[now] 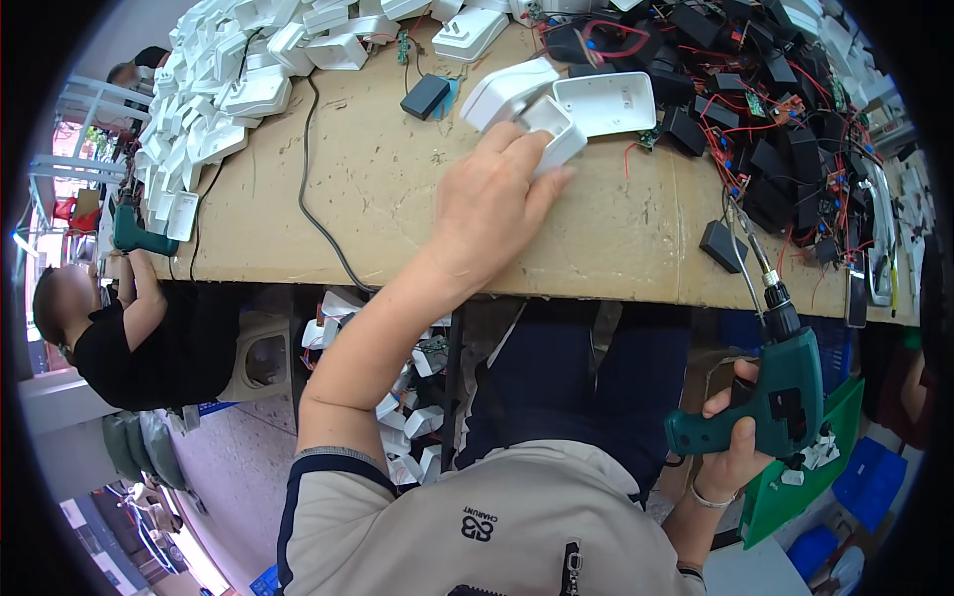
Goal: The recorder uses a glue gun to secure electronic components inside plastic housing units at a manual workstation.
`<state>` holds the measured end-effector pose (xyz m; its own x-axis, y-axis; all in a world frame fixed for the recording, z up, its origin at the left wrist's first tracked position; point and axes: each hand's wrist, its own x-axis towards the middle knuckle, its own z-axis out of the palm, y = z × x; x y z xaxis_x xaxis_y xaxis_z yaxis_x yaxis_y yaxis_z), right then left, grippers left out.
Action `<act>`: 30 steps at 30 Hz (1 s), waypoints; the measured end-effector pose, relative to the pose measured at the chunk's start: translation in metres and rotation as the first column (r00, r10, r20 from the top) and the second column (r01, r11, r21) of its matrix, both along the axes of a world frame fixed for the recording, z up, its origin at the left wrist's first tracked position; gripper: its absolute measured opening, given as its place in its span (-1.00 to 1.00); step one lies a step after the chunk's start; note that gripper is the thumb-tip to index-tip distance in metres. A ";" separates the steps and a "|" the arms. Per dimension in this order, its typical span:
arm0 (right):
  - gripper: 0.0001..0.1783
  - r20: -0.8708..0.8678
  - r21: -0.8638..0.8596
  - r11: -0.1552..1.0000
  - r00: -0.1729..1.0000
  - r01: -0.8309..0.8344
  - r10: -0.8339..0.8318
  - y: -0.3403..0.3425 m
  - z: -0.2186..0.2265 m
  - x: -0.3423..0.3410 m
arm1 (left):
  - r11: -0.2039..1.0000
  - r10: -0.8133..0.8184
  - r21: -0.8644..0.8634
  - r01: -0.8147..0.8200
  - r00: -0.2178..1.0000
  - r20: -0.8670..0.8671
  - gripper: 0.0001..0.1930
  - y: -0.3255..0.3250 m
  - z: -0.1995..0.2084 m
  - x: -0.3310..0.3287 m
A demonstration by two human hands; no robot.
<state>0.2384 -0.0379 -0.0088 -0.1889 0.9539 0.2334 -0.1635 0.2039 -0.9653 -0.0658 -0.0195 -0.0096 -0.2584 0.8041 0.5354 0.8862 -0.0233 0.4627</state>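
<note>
My left hand [492, 194] reaches over the table, its fingers closed on a small white plastic casing [556, 129]. Right beside it lie a white adapter-style housing [507, 91] and an open, hollow white shell [608, 104]. At the table's front edge on the right, my right hand [740, 437] grips the handle of a dark green soldering gun [790, 387]. Its long metal tip points up toward the tabletop, near a black box-shaped part [723, 246]. Another black box [427, 96] with a small blue piece sits farther back.
White casings [238, 94] form a large heap at the far left. Black boxes with red wires and circuit boards [765, 129] pile up at the right. A black cable [308, 179] crosses the table. Below right hangs a green tray [810, 487]. A co-worker [119, 318] sits at left.
</note>
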 end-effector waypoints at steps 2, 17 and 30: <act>-0.34 -0.006 -0.001 1.000 1.000 0.015 -0.015 -0.003 0.001 0.001 | 0.998 -0.031 0.053 0.036 0.995 -0.093 -0.87 0.003 -0.002 0.007; -0.34 0.009 0.029 0.999 1.000 0.019 -0.019 -0.007 -0.003 0.008 | 0.884 -0.348 0.154 0.441 0.842 -0.413 -0.90 -0.011 -0.006 0.047; -0.39 0.033 0.032 0.999 0.999 0.025 -0.026 -0.002 -0.001 0.009 | 0.691 0.532 -0.502 -0.520 0.836 -0.135 -0.42 0.088 0.039 -0.146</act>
<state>0.2470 -0.0401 -0.0101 -0.1728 0.9508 0.2571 -0.1258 0.2376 -0.9632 -0.2115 0.0684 0.0298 -0.7274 0.6805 0.0883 0.6727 0.6819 0.2872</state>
